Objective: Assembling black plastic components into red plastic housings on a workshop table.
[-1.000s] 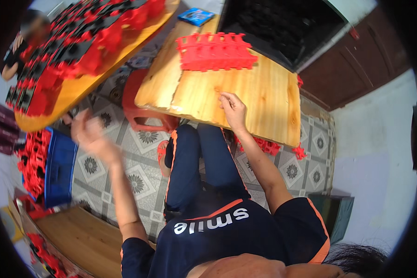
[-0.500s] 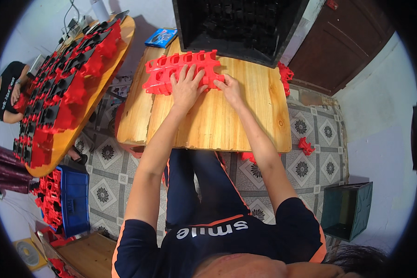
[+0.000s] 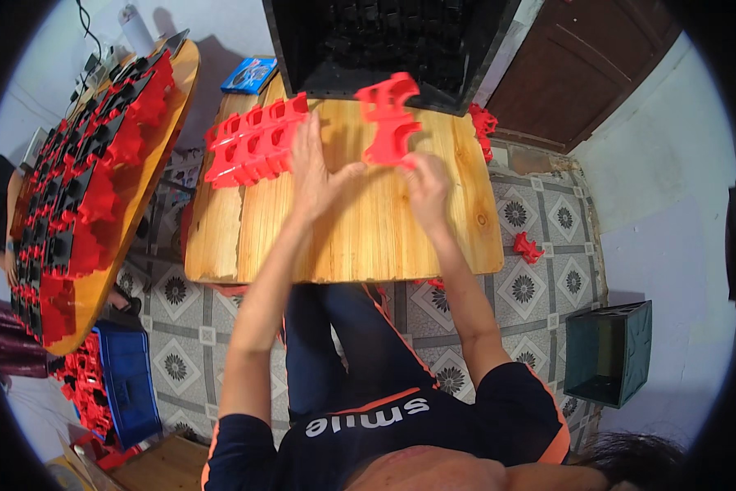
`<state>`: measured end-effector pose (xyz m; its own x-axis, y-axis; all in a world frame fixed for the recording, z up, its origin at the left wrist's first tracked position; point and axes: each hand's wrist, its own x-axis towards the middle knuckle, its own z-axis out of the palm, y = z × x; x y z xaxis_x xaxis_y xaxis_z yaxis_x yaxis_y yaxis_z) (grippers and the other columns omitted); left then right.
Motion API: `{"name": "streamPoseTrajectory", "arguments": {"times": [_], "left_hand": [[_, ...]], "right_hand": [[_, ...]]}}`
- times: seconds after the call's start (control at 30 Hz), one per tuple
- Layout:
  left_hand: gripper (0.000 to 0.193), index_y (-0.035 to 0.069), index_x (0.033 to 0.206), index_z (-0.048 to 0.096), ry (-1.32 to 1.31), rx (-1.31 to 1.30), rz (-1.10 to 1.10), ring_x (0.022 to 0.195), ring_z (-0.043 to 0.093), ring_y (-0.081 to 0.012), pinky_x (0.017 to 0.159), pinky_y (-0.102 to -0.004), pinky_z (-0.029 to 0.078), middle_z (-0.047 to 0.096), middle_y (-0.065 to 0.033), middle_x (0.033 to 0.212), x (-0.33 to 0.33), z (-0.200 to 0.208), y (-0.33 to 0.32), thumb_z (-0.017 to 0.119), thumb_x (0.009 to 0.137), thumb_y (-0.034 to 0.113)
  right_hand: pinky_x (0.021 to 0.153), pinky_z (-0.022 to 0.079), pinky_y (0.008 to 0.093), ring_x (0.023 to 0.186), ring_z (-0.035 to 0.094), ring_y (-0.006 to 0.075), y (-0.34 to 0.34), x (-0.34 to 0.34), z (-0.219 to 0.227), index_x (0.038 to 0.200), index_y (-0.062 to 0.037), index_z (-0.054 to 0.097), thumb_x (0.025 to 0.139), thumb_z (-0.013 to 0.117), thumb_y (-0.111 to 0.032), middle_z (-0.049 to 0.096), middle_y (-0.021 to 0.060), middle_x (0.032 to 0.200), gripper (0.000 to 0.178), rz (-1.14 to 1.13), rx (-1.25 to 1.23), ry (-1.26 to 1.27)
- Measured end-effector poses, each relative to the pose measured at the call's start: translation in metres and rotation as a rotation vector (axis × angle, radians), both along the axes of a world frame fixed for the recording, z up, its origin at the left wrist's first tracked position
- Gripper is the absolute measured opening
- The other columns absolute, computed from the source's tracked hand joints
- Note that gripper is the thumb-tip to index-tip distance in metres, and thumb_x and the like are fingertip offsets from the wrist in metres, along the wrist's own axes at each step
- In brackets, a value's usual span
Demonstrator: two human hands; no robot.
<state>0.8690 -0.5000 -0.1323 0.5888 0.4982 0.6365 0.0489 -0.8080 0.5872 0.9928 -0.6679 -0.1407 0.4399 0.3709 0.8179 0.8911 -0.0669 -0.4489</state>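
On the wooden table [image 3: 343, 237], our right hand [image 3: 425, 184] grips one red plastic piece [image 3: 391, 119]; our left hand [image 3: 315, 168] lies open beside one red row [image 3: 249, 147].

Round desk [image 3: 171, 123], upper left, stacked with red and black parts [image 3: 73, 204]; blue crate [image 3: 126, 385], lower left; dark green bin [image 3: 609, 352], right; brown door [image 3: 589, 57], upper right; patterned tile floor [image 3: 540, 286].
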Motion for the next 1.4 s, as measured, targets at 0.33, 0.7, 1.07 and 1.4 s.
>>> {"name": "streamPoseTrajectory", "arguments": {"times": [0.33,0.7,1.07,1.4], "left_hand": [[0.072,0.013,0.149,0.028,-0.542,-1.422,-0.592,0.111,0.062,-0.0268,0.093,-0.0414,0.054,0.057,-0.0161,0.126,-0.003,-0.038,-0.014,0.063,0.087,0.006],[0.071,0.013,0.147,0.033,-0.496,-1.537,-0.696,0.111,0.061,-0.0271,0.095,-0.0434,0.052,0.060,-0.0145,0.123,0.026,-0.024,-0.027,0.066,0.083,0.007],[0.069,0.010,0.146,0.034,-0.482,-1.550,-0.746,0.112,0.061,-0.0275,0.096,-0.0436,0.051,0.058,-0.0150,0.125,0.028,-0.025,-0.024,0.065,0.084,0.004],[0.065,0.011,0.144,0.034,-0.521,-1.497,-0.641,0.115,0.059,-0.0272,0.097,-0.0434,0.052,0.058,-0.0159,0.126,0.008,-0.039,-0.005,0.066,0.087,0.008]], "right_hand": [[0.085,0.048,0.0422,0.095,0.062,0.0336,0.097,0.134,0.139,0.096,-0.0048,0.069,0.078,0.074,-0.022,0.068,0.0128,0.099,0.025,0.011,0.067,-0.417],[0.119,0.016,0.0506,0.148,0.008,0.0387,0.161,0.490,0.308,0.150,-0.0113,0.034,0.076,0.065,-0.067,0.009,0.0178,0.162,0.098,-0.684,-0.322,-0.267],[0.111,0.025,0.0644,0.148,0.005,0.0424,0.136,0.599,0.315,0.150,-0.0163,0.038,0.077,0.075,-0.046,0.004,0.0158,0.163,0.087,-0.761,-0.514,-0.054],[0.076,0.052,0.0469,0.101,0.050,0.0388,0.127,0.293,0.152,0.104,-0.0174,0.061,0.075,0.067,0.000,0.051,0.0151,0.100,0.035,-0.513,-0.171,-0.531]]}}
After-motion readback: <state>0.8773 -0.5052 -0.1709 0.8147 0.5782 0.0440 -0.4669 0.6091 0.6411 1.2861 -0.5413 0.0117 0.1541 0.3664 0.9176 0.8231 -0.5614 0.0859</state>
